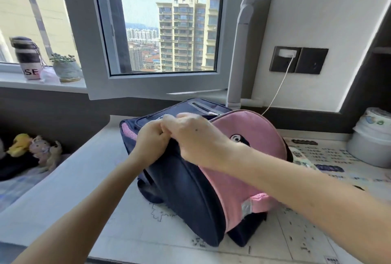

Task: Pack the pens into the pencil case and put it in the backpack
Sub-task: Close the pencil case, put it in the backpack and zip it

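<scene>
A navy and pink backpack (190, 192) stands on the desk in front of me, its pink front panel (251, 137) facing right. My left hand (149, 137) grips the navy fabric at the top edge of the backpack with curled fingers. Right beside it, my right hand (194, 134) pinches the same top edge near the zip line, fingers bent over it. The two hands touch each other. No pencil case or pens show anywhere; the inside of the backpack is hidden.
A printed mat (317, 232) covers the desk. A grey tub with a white roll (372, 137) stands at the right. A lamp post (237, 56) and charger cable (277, 92) rise behind the backpack. Soft toys (36, 149) lie at the left; a bottle (28, 58) and plant pot (66, 69) stand on the sill.
</scene>
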Demonstrator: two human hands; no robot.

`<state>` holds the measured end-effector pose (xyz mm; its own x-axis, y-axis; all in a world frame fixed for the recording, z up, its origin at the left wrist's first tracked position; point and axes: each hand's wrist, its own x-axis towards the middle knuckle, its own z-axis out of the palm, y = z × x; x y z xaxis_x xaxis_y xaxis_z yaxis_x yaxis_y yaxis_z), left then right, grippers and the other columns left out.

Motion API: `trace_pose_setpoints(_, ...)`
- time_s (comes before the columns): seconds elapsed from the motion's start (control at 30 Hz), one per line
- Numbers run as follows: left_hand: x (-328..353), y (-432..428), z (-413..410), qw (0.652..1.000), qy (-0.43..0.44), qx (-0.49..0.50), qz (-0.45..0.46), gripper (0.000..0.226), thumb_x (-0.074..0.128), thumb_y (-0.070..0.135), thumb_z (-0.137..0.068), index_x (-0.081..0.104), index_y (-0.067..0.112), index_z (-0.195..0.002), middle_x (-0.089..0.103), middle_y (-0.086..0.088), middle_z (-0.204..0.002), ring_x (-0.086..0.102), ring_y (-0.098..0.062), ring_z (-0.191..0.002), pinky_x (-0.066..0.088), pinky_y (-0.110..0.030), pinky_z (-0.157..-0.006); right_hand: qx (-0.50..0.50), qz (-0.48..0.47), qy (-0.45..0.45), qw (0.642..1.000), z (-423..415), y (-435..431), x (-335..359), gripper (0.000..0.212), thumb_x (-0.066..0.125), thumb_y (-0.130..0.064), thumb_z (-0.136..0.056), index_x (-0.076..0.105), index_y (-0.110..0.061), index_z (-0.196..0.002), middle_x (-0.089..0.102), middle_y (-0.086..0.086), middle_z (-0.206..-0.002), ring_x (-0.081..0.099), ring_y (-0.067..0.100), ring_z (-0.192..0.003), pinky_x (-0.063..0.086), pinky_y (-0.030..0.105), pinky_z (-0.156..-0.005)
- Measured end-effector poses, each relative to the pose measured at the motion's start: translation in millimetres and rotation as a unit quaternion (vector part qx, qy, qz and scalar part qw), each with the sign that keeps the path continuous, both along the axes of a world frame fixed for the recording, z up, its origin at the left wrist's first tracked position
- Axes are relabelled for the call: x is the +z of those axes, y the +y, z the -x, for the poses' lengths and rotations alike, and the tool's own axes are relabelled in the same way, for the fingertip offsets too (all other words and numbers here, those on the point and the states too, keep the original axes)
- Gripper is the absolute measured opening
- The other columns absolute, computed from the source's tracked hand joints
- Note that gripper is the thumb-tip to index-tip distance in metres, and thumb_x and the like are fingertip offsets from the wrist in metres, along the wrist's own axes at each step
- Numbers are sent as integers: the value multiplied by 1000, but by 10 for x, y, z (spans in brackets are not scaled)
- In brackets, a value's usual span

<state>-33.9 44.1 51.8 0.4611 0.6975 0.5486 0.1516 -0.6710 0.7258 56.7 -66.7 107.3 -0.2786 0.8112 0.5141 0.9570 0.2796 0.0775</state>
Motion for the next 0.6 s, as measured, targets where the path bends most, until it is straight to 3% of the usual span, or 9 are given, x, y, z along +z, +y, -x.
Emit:
trace_pose_setpoints(0.07, 28, 27, 9, 997, -26, -29, 71, 41, 52, 36, -88, 55, 30, -47, 50, 12, -42, 44, -7, -46, 40, -32, -52, 111, -54, -31, 992, 243, -201, -97, 30, 55, 20, -51, 57, 1, -74, 53, 15, -59, 46, 25, -51, 31, 27, -53)
trace_pose_setpoints(0.13, 38, 43, 46, 1000, -2, -27, 2, 45, 49, 39, -91, 46, 24, -50, 44, 9, -44, 37, -4, -45, 32, -31, -52, 155, -66, -66, 983, 281, -456, -159, 27, 43, 21, -66, 53, -5, -67, 44, 8, -53, 27, 18, -52, 16, 23, -56)
trace_pose_setpoints(0.2, 60, 83, 40, 999, 10, 1, -34, 43, 47, 37, -93, 46, 20, -54, 42, 7, -49, 37, -4, -48, 31, -30, -56, 174, -77, -138, 972, 209, -726, -273, 31, 36, 15, -80, 50, -8, -65, 40, 3, -52, 22, 17, -57, 19, 23, -59)
trace_pose_setpoints(0.37, 161, 142, -39, 999, -29, -9, -11, 45, 46, 39, -93, 49, 6, -62, 39, 0, -60, 34, -10, -60, 31, -30, -61, 101, -27, -315, 943, -76, -1415, -988, 24, 55, -1, -81, 47, -15, -63, 39, -3, -54, 30, 19, -54, 28, 25, -56)
trace_pose_setpoints(0.43, 201, 142, -51, 999, -25, -31, 2, 39, 47, 37, -93, 55, 6, -70, 48, 5, -64, 42, -4, -60, 36, -25, -65, 52, -32, -322, 945, -142, -1525, -1111, 19, 57, -1, -79, 51, -15, -68, 43, -3, -55, 37, 18, -55, 29, 26, -57)
trace_pose_setpoints(0.5, 233, 103, -46, 999, -19, -30, 2, 30, 48, 34, -93, 55, 20, -68, 48, 13, -60, 43, 6, -54, 36, -16, -62, 37, -56, -322, 944, -85, -1533, -1059, 17, 51, 0, -83, 57, -16, -80, 48, -5, -57, 42, 18, -59, 34, 26, -62)
trace_pose_setpoints(0.6, 238, 44, 2, 1000, -14, -15, -15, 30, 49, 32, -93, 54, 23, -65, 48, 10, -59, 42, 2, -54, 35, -18, -61, 35, -91, -308, 946, 122, -1416, -898, 19, 48, -1, -85, 57, -16, -80, 48, -4, -58, 42, 19, -62, 36, 29, -67)
